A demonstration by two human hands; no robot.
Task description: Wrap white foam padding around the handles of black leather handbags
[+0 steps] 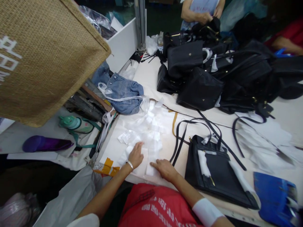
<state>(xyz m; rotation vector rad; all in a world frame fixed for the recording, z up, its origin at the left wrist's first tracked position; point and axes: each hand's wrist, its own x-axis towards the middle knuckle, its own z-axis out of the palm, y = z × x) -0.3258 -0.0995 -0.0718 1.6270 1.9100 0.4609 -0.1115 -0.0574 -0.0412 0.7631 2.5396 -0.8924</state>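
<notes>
Arranging thin, translucent white sheets [155, 142] on the pale surface [167, 153] seems in hand: left grip [136, 156] apart, right grip [165, 170] beside them (pinching or not, I cannot tell); separating them next calls for lightness.

Bag workshop: heap of black handbags [200, 90] on a white worktable [148, 77], co-worker [203, 6] behind it.
</notes>
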